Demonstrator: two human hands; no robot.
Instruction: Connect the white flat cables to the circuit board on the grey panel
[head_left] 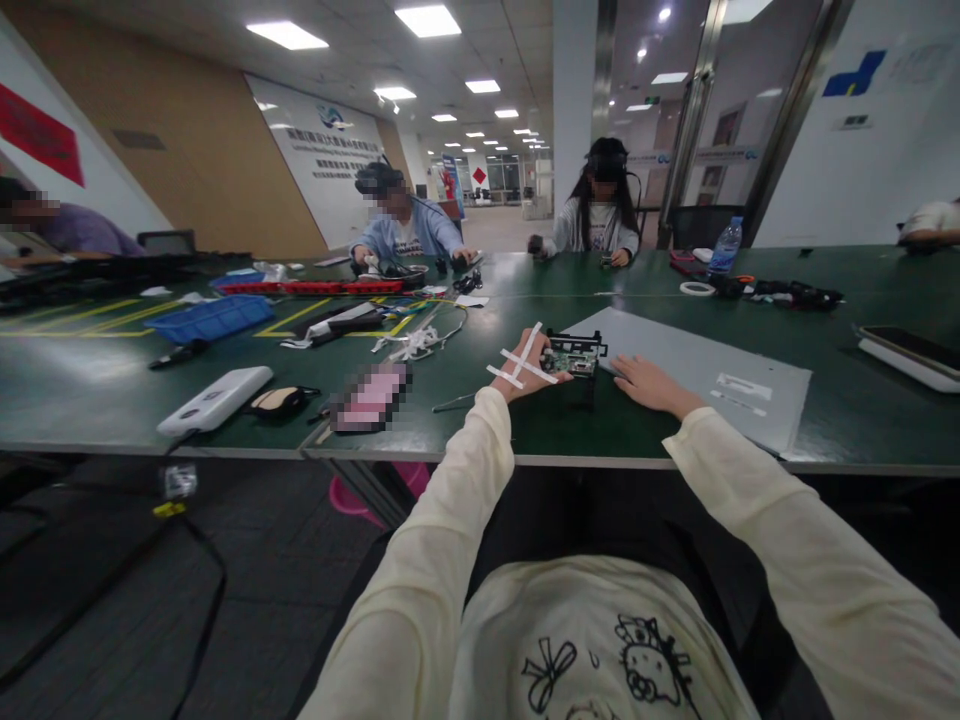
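Gripped a green circuit board (574, 363) in a black frame (559, 337) by its left end with the left hand (525, 365), thumb on the near side, at twelve o'clock from the lap; wore white tape strips (523, 363) crossed over the back of that hand. Laid the right hand (651, 385) palm down, fingers extended and gripping nothing, over the near-left edge of a grey panel (697, 350) at one o'clock; could not tell whether pressing on it. Saw on the green tabletop (862, 430) a slim metal rod (454, 403) and tangled white cables (416, 345) toward eleven, a white power strip (217, 400) and a blue tray (214, 322) at ten, a water bottle (726, 247) at one. Faced, across the table, a person in a blue shirt (420, 235) at eleven and a person with long hair (600, 222) at twelve.
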